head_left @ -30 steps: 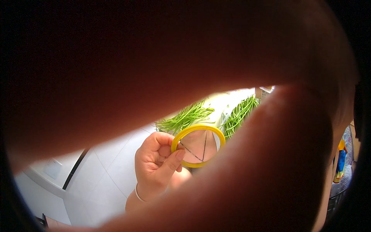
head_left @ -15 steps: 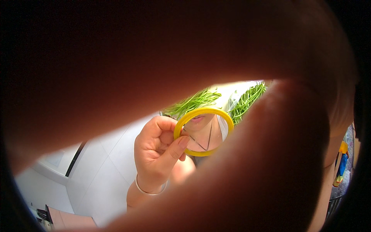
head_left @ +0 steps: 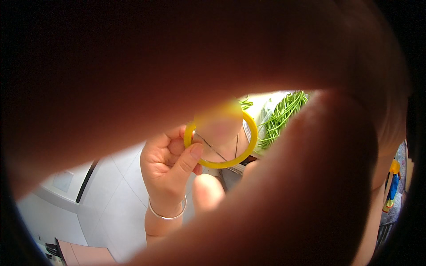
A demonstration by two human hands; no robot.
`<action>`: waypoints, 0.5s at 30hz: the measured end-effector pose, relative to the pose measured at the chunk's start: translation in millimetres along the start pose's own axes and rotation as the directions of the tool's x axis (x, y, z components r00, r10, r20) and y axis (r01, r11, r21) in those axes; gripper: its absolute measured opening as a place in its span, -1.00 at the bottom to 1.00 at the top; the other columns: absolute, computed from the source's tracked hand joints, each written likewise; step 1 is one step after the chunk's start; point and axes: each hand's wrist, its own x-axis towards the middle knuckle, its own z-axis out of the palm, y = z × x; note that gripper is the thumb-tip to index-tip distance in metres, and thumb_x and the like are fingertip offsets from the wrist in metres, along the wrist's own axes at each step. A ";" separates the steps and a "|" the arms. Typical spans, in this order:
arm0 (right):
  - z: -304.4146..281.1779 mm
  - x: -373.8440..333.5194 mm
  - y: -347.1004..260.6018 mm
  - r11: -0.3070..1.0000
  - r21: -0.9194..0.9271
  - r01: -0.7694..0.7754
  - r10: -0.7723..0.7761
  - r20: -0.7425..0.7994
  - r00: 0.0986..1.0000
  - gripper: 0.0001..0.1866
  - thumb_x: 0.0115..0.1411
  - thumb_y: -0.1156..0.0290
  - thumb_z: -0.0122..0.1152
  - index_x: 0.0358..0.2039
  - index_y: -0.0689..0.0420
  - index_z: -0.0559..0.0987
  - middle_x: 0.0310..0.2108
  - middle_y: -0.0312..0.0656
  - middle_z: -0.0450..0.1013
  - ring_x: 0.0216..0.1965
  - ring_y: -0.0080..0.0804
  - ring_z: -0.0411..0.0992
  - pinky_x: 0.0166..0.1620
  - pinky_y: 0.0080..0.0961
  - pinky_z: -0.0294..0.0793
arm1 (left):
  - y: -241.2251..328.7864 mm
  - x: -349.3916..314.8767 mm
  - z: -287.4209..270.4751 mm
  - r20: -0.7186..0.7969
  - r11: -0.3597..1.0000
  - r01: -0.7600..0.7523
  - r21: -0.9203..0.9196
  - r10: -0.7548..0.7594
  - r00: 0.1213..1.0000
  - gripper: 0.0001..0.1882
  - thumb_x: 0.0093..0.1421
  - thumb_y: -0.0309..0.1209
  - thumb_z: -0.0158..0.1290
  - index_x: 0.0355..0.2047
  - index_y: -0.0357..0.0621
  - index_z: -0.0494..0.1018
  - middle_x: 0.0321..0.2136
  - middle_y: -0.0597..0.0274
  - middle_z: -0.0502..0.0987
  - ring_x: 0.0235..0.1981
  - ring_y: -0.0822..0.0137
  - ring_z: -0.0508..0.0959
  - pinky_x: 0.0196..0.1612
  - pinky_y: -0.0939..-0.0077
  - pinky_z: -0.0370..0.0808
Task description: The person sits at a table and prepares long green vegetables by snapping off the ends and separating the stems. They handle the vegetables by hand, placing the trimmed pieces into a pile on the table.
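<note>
And here's the right hand (head_left: 350,104), filling most of the view right up against the lens, so close it's a dark red-brown blur! One broad band spans the top, another cuts diagonally from lower left to upper right, the two meeting at the right, with everything else showing through the wedge between them. Whether that hand is gripping anything, I can't tell. Beneath and behind, the pale tiled floor (head_left: 117,197) spreads across the left, its joints running at a slant.

Now the left hand (head_left: 166,164), and this one is sharp! The forearm comes up from below, wrist nearly straight, hand upright, fingers curled in at the left, thumb stretched up and across to the right. It's a firm pinch: thumb on the near face, fingers behind, clamped on the round yellow-rimmed mirror (head_left: 253,135) by its lower left edge. That mirror sits near the middle of the view, glass facing the camera, its upper part blurred over.

Beyond its right side, a heap of long green stems (head_left: 284,117) lies against whitish plastic (head_left: 265,114), with more stems peeking just above the rim. Lower left corner, a pinkish panel (head_left: 84,255); far right edge, a slim blue-and-yellow object (head_left: 392,190), its kind unclear. Round the left wrist, a thin silvery bangle (head_left: 167,218), and in the glass, a fine dark necklace (head_left: 236,144) making a V against bare skin
</note>
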 end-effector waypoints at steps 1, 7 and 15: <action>-2.2 -1.0 -2.4 1.000 -0.002 0.005 -0.005 0.005 1.000 -0.54 0.26 0.29 -0.02 -0.01 0.44 0.48 -0.03 0.21 0.47 0.05 -0.12 0.47 0.18 -0.22 0.41 | 3.2 1.8 -0.7 0.000 1.000 0.002 0.013 -0.002 1.000 -0.79 0.20 -0.62 0.10 -0.15 -0.34 0.41 -0.39 0.17 0.61 -0.52 0.58 0.50 -0.54 0.73 0.41; -12.6 -40.0 -23.9 0.998 -0.052 0.021 -0.017 0.062 0.998 -0.56 0.26 0.31 -0.02 -0.01 0.43 0.48 -0.03 0.20 0.48 0.05 -0.13 0.47 0.18 -0.23 0.41 | -9.3 16.7 -1.1 0.065 0.868 0.461 0.184 -0.478 0.876 -0.77 0.17 -0.57 0.09 -0.16 -0.35 0.41 -0.58 0.28 0.52 -0.72 0.62 0.36 -0.65 0.73 0.30; -26.7 -108.6 -91.0 0.979 -0.035 0.202 -0.179 0.332 0.926 -0.57 0.26 0.33 -0.03 -0.02 0.43 0.49 -0.04 0.20 0.48 0.05 -0.14 0.47 0.18 -0.24 0.41 | -280.6 -32.9 -75.4 -0.135 0.393 0.808 0.438 -0.860 0.491 -0.90 0.07 -0.56 0.04 -0.45 -0.42 0.45 -0.61 0.02 0.55 -0.69 0.30 0.58 -0.72 0.47 0.48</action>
